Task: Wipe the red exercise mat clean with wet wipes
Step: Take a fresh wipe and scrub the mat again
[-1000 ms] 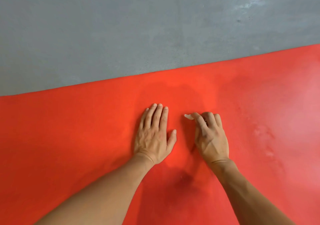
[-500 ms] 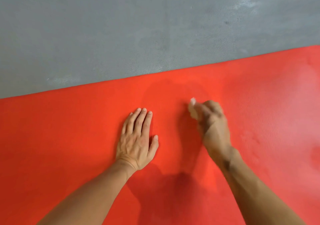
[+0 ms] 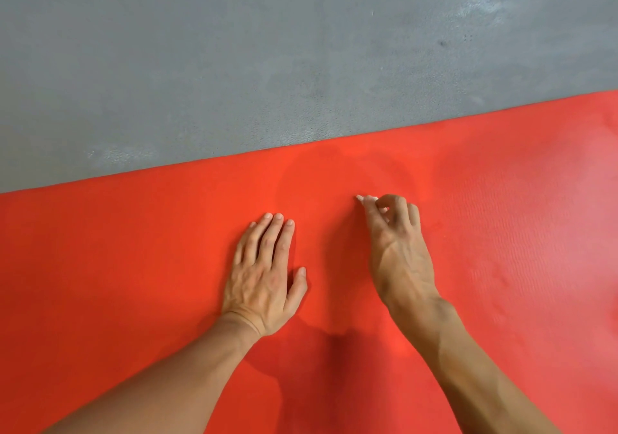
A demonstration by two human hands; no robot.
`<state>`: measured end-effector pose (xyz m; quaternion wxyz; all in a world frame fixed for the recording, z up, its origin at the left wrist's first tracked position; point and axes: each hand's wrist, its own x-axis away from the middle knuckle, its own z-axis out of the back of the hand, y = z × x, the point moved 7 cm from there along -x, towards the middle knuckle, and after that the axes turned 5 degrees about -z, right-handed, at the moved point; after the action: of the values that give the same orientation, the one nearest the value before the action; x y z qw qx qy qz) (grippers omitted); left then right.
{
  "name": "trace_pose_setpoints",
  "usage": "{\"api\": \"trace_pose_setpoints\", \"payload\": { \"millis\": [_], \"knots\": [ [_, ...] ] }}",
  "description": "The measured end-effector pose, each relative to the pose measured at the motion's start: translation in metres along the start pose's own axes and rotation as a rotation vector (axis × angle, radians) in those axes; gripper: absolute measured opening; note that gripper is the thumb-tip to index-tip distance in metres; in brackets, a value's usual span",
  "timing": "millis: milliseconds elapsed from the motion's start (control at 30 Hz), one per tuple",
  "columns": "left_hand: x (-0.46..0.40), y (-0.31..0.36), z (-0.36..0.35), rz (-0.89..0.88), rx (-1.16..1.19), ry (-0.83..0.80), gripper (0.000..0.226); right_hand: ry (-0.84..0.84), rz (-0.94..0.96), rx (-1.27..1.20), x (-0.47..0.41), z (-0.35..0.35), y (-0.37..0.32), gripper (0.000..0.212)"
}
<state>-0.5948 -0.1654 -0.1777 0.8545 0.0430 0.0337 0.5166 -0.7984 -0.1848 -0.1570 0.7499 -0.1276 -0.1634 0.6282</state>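
Note:
The red exercise mat [image 3: 133,266] fills the lower part of the view, its far edge running up to the right. My left hand [image 3: 264,276] lies flat on the mat with straight fingers, palm down. To its right, my right hand [image 3: 398,253] has its fingers curled round a small white wet wipe [image 3: 366,199]. Only a corner of the wipe shows past the fingertips. A darker damp patch [image 3: 334,173] marks the mat just beyond both hands.
Bare grey concrete floor [image 3: 267,49] lies beyond the mat's far edge, with some pale scuffs [image 3: 481,9] at the upper right. The mat's right part looks paler and glossy [image 3: 568,233].
My right hand with the wipe moved away from me and then came back a little toward me. My left hand stayed flat on the mat.

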Motion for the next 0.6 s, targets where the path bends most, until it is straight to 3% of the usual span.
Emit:
{"api": "trace_pose_setpoints", "payload": {
  "millis": [67,133,233,300,433,500,567,600],
  "knots": [
    [0.000,-0.001,0.000,-0.005,0.001,-0.007,0.075,0.008,-0.030,-0.058,0.000,-0.010,-0.001,0.054],
    [0.000,-0.002,-0.001,-0.006,0.005,-0.004,0.074,0.012,-0.087,-0.239,0.009,-0.014,-0.026,0.030],
    [0.000,-0.002,-0.001,-0.010,0.025,-0.007,0.073,-0.089,0.193,-0.253,0.038,-0.030,-0.078,0.039],
    [-0.001,-0.001,0.001,-0.013,0.024,-0.004,0.073,-0.053,0.305,-0.188,0.030,-0.023,-0.063,0.041],
    [-0.001,-0.001,0.000,-0.015,0.009,-0.026,0.075,0.232,-0.059,-0.139,-0.007,0.007,0.031,0.036],
    [-0.001,-0.001,-0.001,-0.016,0.008,-0.024,0.075,0.277,-0.179,-0.182,-0.002,0.004,0.031,0.032],
    [0.000,-0.001,0.000,-0.020,0.010,-0.018,0.074,0.260,-0.198,-0.242,0.018,-0.005,-0.012,0.012],
    [-0.001,0.000,0.000,-0.022,0.015,-0.008,0.074,0.208,-0.049,-0.263,0.030,-0.015,-0.037,0.018]
  ]
}}
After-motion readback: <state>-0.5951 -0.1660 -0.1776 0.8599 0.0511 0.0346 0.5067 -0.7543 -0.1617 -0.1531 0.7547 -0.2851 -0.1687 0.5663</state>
